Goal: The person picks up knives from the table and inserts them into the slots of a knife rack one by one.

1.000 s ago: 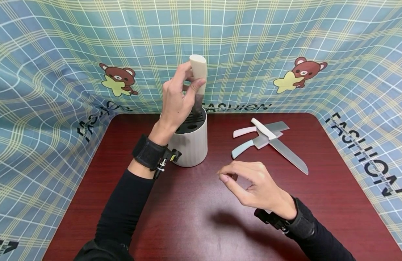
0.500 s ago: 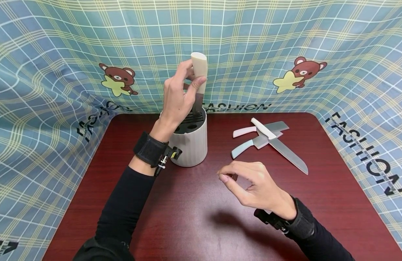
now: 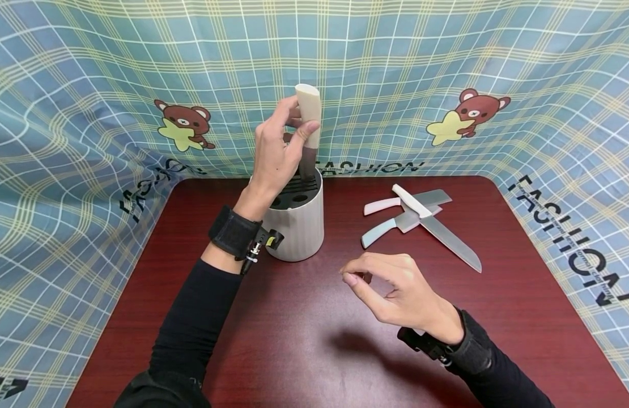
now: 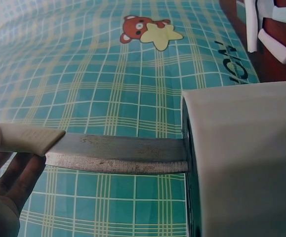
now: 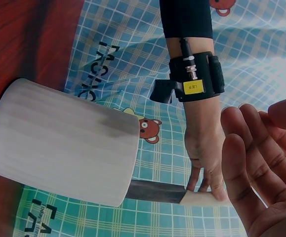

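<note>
My left hand [image 3: 276,161] pinches the cream handle [image 3: 309,113] of a knife between thumb and fingers. The knife stands upright over the back right of a white ribbed knife block [image 3: 299,232]. In the left wrist view its blade [image 4: 123,153] runs into the block's slotted top, with the lower end hidden inside. My right hand [image 3: 396,286] hovers over the table in front of the block, fingers loosely bent and thumb near the index fingertip. It holds nothing, and in the right wrist view its fingers [image 5: 266,163] are bare.
Right of the block, a long white-handled knife [image 3: 449,243] lies across a pink-handled cleaver [image 3: 383,205] and a blue-handled knife [image 3: 379,232]. The dark red table [image 3: 294,340] is bordered by a checked cloth [image 3: 370,68] at the back and sides.
The knife and left hand rise slightly, then shift a little left and down, the blade staying at the slots. My right hand and the lying knives stay put.
</note>
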`<state>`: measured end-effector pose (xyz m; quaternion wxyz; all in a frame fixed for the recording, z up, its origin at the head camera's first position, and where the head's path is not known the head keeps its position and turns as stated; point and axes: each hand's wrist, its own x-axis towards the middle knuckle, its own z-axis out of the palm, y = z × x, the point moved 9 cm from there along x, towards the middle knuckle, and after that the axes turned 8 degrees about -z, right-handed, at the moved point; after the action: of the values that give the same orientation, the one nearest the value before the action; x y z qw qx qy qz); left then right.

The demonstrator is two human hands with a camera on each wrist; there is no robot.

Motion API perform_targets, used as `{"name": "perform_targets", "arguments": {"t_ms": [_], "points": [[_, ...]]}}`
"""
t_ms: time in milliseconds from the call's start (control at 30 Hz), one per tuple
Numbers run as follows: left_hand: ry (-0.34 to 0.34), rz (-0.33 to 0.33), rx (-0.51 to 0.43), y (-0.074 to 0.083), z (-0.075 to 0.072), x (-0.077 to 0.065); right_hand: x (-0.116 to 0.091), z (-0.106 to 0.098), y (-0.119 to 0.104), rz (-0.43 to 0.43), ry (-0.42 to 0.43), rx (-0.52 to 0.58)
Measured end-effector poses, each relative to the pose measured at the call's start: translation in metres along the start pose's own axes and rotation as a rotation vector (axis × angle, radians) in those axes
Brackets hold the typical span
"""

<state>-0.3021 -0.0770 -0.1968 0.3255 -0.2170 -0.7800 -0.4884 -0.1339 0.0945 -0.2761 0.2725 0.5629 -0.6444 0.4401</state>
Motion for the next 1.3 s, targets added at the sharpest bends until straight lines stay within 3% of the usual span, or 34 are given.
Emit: {"name": "perform_targets", "arguments": {"t_ms": [533, 1300], "points": [[-0.044, -0.1, 0.009, -0.017, 0.008, -0.001, -0.001, -0.003, -0.001, -0.003, 0.001, -0.008], [-0.051, -0.153, 0.008, -0.038, 0.014, -0.007, -0.002, -0.006, 0.0, 0.015, -0.007, -0.021]]}}
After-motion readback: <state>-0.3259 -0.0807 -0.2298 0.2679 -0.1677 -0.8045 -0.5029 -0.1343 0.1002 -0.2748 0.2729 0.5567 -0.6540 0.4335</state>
